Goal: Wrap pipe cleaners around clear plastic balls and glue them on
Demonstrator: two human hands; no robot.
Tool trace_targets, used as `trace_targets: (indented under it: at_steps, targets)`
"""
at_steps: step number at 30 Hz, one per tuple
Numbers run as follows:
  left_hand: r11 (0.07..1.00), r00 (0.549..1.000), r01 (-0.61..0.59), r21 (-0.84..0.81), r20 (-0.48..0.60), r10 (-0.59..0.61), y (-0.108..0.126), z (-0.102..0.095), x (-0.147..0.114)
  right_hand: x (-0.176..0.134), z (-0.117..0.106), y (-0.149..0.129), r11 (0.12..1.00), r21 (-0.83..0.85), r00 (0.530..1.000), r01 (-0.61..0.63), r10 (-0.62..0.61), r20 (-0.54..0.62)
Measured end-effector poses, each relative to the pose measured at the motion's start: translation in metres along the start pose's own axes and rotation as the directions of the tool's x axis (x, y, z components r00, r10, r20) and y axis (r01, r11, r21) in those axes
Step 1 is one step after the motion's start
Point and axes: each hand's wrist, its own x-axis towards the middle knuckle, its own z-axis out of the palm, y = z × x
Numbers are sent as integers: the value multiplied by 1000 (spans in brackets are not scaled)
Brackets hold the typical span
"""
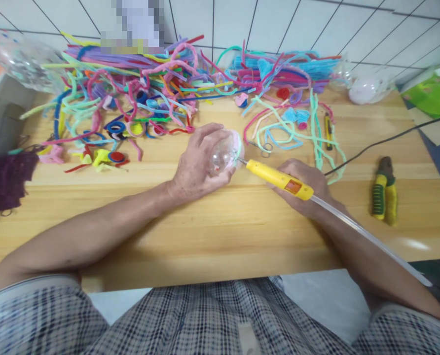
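My left hand (201, 160) is closed around a clear plastic ball (220, 160) above the middle of the table. A pale pink and mint-green pipe cleaner band (238, 145) runs along the ball's right side. My right hand (305, 185) grips a yellow hot glue gun (275, 177) from below and behind, and some of its fingers are hidden by the tool. The metal nozzle points left and meets, or nearly meets, the band on the ball. A long clear glue stick (368, 236) sticks out of the gun's back end, over my right forearm.
Tangled colourful pipe cleaners (131, 98) cover the back of the wooden table (205, 236). Pliers (385, 192) with green and yellow handles lie at right, near a yellow cutter (328, 130) and a black cord (383, 140). Clear balls (368, 88) stand at back right. Small scissors (264, 147) lie beyond my right hand.
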Motion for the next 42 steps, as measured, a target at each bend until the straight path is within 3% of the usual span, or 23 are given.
trace_targets:
  at_steps: [9,16,22,27,37,42]
  targets:
    - [1000,1000,-26,-10,-8,26,1,-1,1,-2,3,-1,1000,7,997,6,-6,-72]
    - [999,999,43,23,12,-43,1,1,0,1,1,-2,999,0,998,54,-54,-31]
    - [999,999,36,15,15,-36,1,0,0,1,0,-5,1000,-8,999,17,-18,-51]
    - [1000,1000,10,7,-4,-10,0,1,0,3,1,-6,998,-13,997,67,-67,-33]
    - [999,999,33,10,21,-33,1,-1,0,-3,3,-2,999,-12,999,-36,35,-30]
    - [1000,1000,22,-9,9,-22,0,0,-1,-3,2,-2,1000,-5,999,4,-4,-52]
